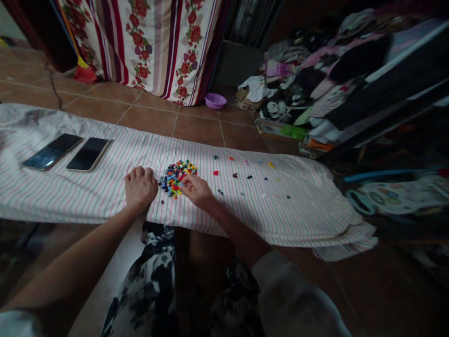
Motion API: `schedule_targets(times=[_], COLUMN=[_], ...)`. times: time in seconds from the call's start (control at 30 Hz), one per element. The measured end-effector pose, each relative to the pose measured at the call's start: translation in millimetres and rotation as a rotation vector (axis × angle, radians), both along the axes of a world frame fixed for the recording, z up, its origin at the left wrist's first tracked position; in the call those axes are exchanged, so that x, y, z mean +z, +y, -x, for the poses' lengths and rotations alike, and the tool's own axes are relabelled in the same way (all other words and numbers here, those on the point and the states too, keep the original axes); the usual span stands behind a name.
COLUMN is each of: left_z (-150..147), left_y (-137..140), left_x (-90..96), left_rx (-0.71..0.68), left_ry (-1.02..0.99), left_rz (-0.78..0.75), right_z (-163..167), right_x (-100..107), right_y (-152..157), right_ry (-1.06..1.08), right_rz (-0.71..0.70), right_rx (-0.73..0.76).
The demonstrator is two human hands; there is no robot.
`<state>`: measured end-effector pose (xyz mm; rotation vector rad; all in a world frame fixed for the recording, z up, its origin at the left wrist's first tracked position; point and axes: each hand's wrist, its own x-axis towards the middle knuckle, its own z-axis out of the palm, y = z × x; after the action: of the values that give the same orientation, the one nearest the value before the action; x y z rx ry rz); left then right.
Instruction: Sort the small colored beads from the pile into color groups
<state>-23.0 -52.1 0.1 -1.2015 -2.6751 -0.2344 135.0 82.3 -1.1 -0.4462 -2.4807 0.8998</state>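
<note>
A heap of small, many-coloured pieces [171,177] lies on the striped cloth in front of me. My left hand [141,186] rests palm down on the cloth just left of the heap, fingers a little apart and holding nothing. At the heap's right side, my right hand [197,189] has thumb and fingertips pinched together; whatever is between them is too small to make out. To the right, little groups sorted by colour lie in rows, among them red pieces [215,173], brown pieces [235,175] and yellow pieces [271,164]. One dark piece [162,202] lies alone near the front edge.
The striped cloth [115,192] covers a long, low surface. Two phones, one larger [52,152] and one smaller [89,154], lie at its left. Beyond it are a floral curtain [157,47], a red broom [85,72], a purple basin [215,101] and piled clothes [308,70].
</note>
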Motion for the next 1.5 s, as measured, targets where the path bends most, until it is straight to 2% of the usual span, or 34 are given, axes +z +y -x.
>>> schedule_targets(times=[0.2,0.37,0.53,0.67,0.73,0.87,1.03,1.23,1.5], left_z=[-6,-7,-8,-9,-8,-6,-3,-3,-4], left_y=[-1,1,1,3,4,5,5,6,5], left_x=[7.8,6.9,10.6,10.1,8.7,5.4,1.8,1.3,1.9], left_rx=[-0.01,0.035,0.02,0.031,0.03,0.036,0.033,0.046,0.036], left_ry=[0.034,0.083,0.033,0.033,0.032,0.046,0.053,0.05,0.035], left_rz=[0.039,0.109,0.161,0.167,0.169,0.153,0.174,0.17,0.165], right_z=[-40,-82,-122,-148,-156,-160,-152,-146,-142], right_x=[0,3,10,19,20,17,10,1,8], right_y=[20,61,127,184,208,242,259,260,243], right_ry=[-0.011,0.026,0.037,-0.133,-0.256,-0.434,-0.53,-0.611,-0.644], right_rz=[0.135,0.164,0.059,-0.135,-0.181,-0.227,-0.249,-0.267,-0.322], right_rx=[-0.224,-0.46,-0.755,-0.961,-1.017,-1.012,-0.926,-0.839,-0.714])
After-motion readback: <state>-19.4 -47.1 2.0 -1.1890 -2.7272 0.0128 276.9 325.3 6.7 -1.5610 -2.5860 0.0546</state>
